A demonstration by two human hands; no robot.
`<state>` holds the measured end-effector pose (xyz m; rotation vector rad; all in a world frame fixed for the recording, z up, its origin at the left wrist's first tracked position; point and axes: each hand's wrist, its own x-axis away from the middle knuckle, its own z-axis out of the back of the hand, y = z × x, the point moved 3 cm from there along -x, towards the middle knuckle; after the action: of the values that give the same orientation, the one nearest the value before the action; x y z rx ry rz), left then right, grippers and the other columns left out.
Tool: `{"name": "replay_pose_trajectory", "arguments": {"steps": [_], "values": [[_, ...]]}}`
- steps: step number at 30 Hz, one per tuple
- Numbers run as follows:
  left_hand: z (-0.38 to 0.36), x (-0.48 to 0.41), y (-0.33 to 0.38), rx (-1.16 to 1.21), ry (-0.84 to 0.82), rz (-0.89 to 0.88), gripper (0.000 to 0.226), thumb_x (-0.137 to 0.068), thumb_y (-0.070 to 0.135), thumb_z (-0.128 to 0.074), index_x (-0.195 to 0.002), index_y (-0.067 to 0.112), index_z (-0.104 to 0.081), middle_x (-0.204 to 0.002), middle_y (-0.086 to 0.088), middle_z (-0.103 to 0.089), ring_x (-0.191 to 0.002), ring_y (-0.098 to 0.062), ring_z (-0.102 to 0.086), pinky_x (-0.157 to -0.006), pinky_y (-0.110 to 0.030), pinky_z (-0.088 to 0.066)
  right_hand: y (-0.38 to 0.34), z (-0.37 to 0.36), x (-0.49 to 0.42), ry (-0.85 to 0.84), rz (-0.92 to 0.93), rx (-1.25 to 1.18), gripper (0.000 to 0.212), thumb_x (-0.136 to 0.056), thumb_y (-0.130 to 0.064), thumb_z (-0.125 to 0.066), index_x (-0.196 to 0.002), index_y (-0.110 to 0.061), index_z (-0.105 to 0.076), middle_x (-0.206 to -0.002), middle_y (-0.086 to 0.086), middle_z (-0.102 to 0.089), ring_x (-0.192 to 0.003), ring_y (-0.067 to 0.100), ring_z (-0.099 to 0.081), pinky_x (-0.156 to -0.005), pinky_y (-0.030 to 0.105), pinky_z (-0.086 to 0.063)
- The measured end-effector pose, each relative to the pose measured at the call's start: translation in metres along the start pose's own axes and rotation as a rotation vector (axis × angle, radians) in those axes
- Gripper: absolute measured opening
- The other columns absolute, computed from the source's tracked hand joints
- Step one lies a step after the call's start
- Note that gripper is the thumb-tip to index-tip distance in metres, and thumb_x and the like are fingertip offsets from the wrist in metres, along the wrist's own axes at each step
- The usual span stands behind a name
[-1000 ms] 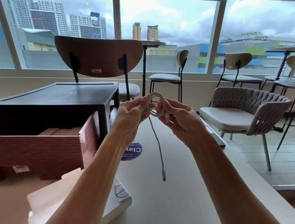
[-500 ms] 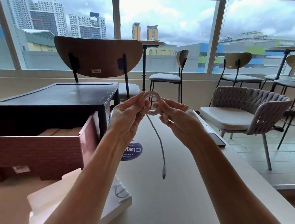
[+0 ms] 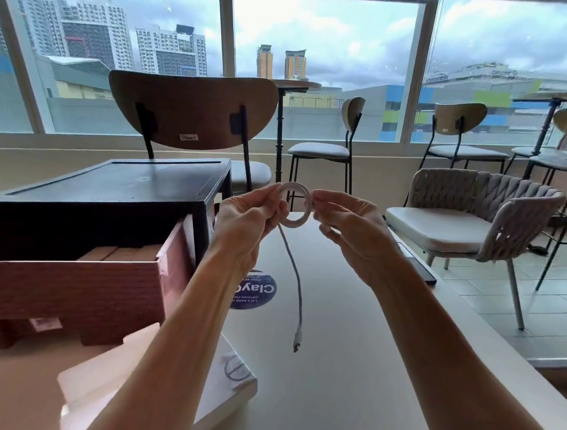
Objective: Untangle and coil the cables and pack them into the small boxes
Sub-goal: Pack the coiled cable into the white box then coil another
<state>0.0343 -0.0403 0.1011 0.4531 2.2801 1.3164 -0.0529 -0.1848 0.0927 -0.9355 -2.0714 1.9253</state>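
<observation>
At a pale table [image 3: 347,372] beside a wall of city-view windows, a person is winding a white cable [image 3: 296,273] into a small coil [image 3: 294,223], holding it up in the air between both hands. The left hand [image 3: 244,222] is pinching the coil's left side, fingers curled round the strands. The right hand [image 3: 348,233] is pinching the right side between thumb and fingertips. A loose tail is hanging from the coil, its plug [image 3: 296,343] dangling low over the table, so the coiling is looking only partly done.

To finish well, the left hand should probably be clamping the loops flat so none springs free. The right should be feeding the tail round at the same loop size, without twisting, and tucking the plug in last. A coil wound too wide may not fit a small box.

Over at the left, a reddish-brown box [image 3: 65,292] is sticking out of a black cabinet [image 3: 108,184]. Tan small boxes [image 3: 119,253] are lying inside it, their contents hidden. Nearer the camera, a white box [image 3: 227,390] is lying flat, partly under the left forearm. Whether it is holding anything cannot be told.
</observation>
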Motion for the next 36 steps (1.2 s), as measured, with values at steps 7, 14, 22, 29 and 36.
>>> {"name": "replay_pose_trajectory", "arguments": {"steps": [7,14,22,29,36], "values": [[0.0,0.0,-0.002,-0.017,-0.03,-0.001,0.019,-0.094,-0.002,-0.057,-0.105,0.001,-0.071,-0.089,-0.013,-0.07,-0.077,-0.017,-0.064,-0.076,-0.024,-0.06,0.001,-0.003,0.002,0.016,0.054,0.022,0.027,-0.08,-0.015,-0.078,-0.105,-0.005,-0.074,-0.099,0.018,-0.074,-0.089,0.022,-0.067,-0.09,0.038,-0.056],[0.002,0.002,0.0,0.019,-0.084,0.024,0.02,-0.095,-0.003,-0.056,-0.107,0.0,-0.071,-0.087,-0.012,-0.071,-0.078,-0.016,-0.065,-0.073,-0.022,-0.059,0.001,-0.009,0.005,-0.178,-0.086,-0.122,0.019,-0.094,-0.01,-0.062,-0.104,0.004,-0.071,-0.095,0.018,-0.072,-0.088,0.023,-0.07,-0.092,0.038,-0.057],[-0.008,0.003,-0.006,-0.152,-0.124,-0.021,0.023,-0.101,-0.001,-0.048,-0.101,0.006,-0.071,-0.086,-0.008,-0.076,-0.083,-0.017,-0.074,-0.083,-0.027,-0.06,-0.006,-0.01,0.005,-0.215,-0.094,-0.348,0.019,-0.093,-0.006,-0.059,-0.106,0.002,-0.071,-0.097,0.017,-0.072,-0.092,0.023,-0.07,-0.089,0.033,-0.057],[-0.023,0.012,-0.025,-0.877,-0.283,-0.127,0.045,-0.102,-0.004,-0.04,-0.146,0.005,-0.041,-0.092,-0.011,-0.072,-0.07,-0.012,-0.072,-0.062,-0.018,-0.056,-0.002,0.002,-0.006,0.04,-0.146,-0.713,0.014,-0.093,-0.006,-0.057,-0.098,-0.003,-0.069,-0.081,0.01,-0.074,-0.08,0.014,-0.072,-0.085,0.029,-0.057],[-0.033,0.028,-0.048,-1.492,-0.549,-0.066,0.047,-0.094,0.002,-0.058,-0.138,0.009,-0.042,-0.101,-0.015,-0.066,-0.085,-0.025,-0.069,-0.076,-0.044,-0.06,0.003,0.022,-0.01,0.285,-0.139,-0.591,0.012,-0.094,-0.014,-0.063,-0.089,-0.015,-0.073,-0.07,0.0,-0.071,-0.074,0.007,-0.068,-0.081,0.027,-0.048]]}}
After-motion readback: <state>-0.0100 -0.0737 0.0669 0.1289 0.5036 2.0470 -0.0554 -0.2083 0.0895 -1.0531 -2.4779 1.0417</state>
